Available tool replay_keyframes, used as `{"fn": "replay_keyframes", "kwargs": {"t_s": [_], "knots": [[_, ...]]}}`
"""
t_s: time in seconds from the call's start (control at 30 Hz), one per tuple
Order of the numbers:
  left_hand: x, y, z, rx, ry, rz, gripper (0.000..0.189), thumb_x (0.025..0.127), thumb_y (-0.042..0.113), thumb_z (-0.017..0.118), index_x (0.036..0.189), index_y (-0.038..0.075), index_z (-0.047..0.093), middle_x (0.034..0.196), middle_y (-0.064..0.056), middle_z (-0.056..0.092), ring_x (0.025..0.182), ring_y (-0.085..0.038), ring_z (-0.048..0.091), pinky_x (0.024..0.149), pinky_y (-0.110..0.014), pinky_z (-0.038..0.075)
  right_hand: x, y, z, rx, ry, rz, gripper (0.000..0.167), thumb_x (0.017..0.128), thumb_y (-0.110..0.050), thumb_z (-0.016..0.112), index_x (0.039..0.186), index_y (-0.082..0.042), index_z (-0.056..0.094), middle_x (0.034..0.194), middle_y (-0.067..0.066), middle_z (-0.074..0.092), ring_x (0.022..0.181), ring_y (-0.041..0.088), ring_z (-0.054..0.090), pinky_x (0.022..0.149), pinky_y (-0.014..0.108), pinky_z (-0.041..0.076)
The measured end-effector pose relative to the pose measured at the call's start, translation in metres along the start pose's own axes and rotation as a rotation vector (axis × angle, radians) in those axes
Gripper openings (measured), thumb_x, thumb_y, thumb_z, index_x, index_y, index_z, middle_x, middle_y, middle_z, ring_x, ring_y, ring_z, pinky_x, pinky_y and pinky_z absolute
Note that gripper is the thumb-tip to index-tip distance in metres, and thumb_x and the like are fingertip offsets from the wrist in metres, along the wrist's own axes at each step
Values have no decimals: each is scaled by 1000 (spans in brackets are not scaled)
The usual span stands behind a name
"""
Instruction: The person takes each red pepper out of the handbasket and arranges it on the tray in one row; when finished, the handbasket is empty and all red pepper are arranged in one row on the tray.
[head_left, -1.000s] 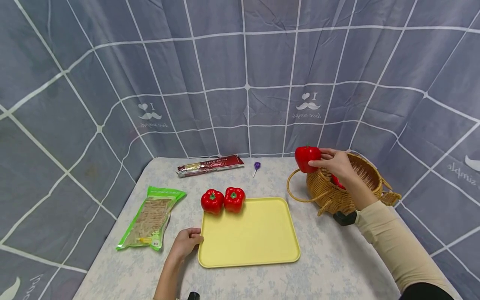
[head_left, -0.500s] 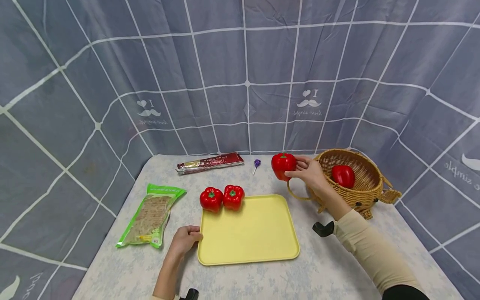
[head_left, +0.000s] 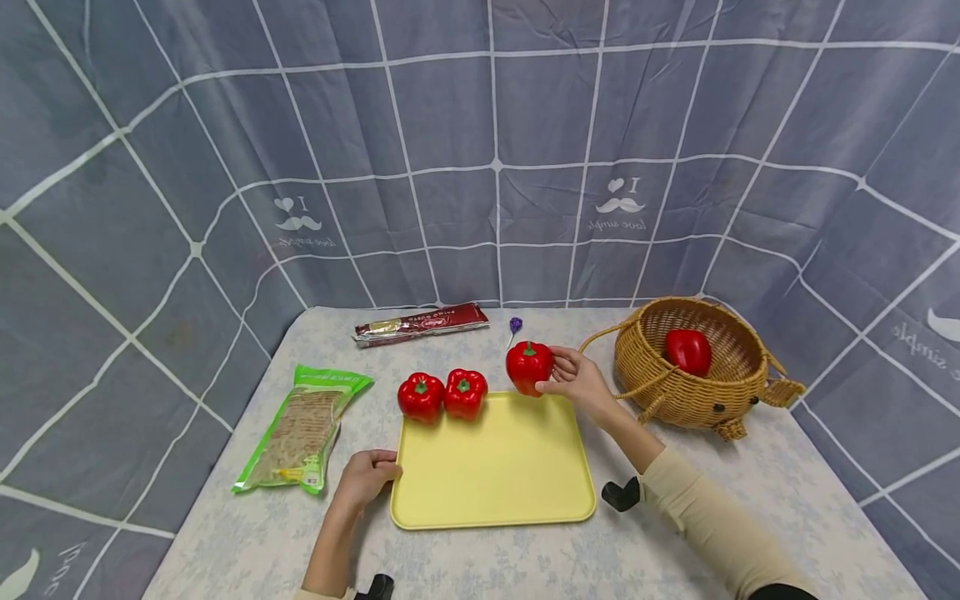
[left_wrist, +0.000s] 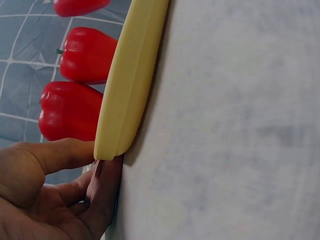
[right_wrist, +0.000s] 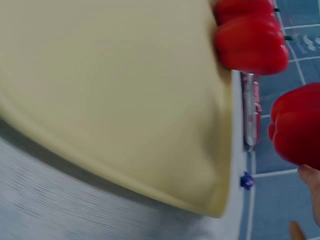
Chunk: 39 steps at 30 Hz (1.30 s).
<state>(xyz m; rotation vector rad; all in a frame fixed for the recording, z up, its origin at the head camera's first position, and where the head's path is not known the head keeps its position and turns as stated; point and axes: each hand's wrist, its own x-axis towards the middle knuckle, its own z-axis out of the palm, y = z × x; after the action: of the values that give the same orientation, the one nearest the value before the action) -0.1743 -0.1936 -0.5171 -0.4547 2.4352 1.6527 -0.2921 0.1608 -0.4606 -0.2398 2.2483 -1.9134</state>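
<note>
A red bell pepper (head_left: 528,369) is in my right hand (head_left: 585,385), gripped by thumb and fingers from its right side. It hangs over the back right part of a yellow tray (head_left: 491,475), and the right wrist view shows the same pepper (right_wrist: 299,127) above the tray's far edge. Side by side at the tray's back left corner stand two more red bell peppers, one on the left (head_left: 421,397) and one on the right (head_left: 466,394). My left hand (head_left: 363,482) pinches the tray's left edge, thumb against the rim (left_wrist: 102,150) and fingers below.
A wicker basket (head_left: 637,375) at right holds another red pepper (head_left: 687,352); its loop handle leans toward the tray. To the left lies a green-edged food bag (head_left: 303,429). Behind the tray are a dark red packet (head_left: 422,323) and a purple lollipop (head_left: 515,325).
My right hand has carried the bell pepper leftward and nearer, from beside the basket to over the tray. The left hand keeps its place at the tray's edge.
</note>
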Motion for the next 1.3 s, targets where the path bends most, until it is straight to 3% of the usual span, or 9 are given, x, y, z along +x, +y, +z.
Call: {"fn": "replay_keyframes", "kwargs": {"t_s": [0.43,0.63,0.87,1.07,1.3], "knots": [[-1,0,1,-6,-6,-6,32,87,2,61,114,-14,61,90,-14,67,77,-13,61,68,-28,53,-2,44,19,-30,-124,48,76,79,-7,79,142,1,36,151,25,37,140,37,39,108,43,38],[-1,3,1,-8,-1,-12,33,87,3,61,116,-14,61,92,-15,66,78,-14,61,69,-29,53,1,45,22,-20,-136,37,77,76,-3,81,139,-1,37,150,25,39,138,36,41,108,44,38],[-1,5,0,-14,5,-17,33,87,3,61,115,-14,61,91,-14,66,77,-13,60,68,-28,53,4,39,23,-81,-210,-4,85,77,2,78,148,3,32,151,25,36,139,39,38,109,46,36],[1,3,0,-9,4,-24,33,88,4,61,116,-13,61,94,-16,67,77,-14,62,68,-29,53,7,41,25,-178,-218,-32,84,77,-5,80,148,1,36,150,23,41,137,36,42,108,44,39],[-1,1,0,-5,5,-36,33,88,5,61,116,-13,61,94,-16,67,77,-14,62,68,-29,54,7,41,27,-216,-226,-18,86,76,-9,82,148,3,35,151,22,39,137,37,42,108,44,39]]}}
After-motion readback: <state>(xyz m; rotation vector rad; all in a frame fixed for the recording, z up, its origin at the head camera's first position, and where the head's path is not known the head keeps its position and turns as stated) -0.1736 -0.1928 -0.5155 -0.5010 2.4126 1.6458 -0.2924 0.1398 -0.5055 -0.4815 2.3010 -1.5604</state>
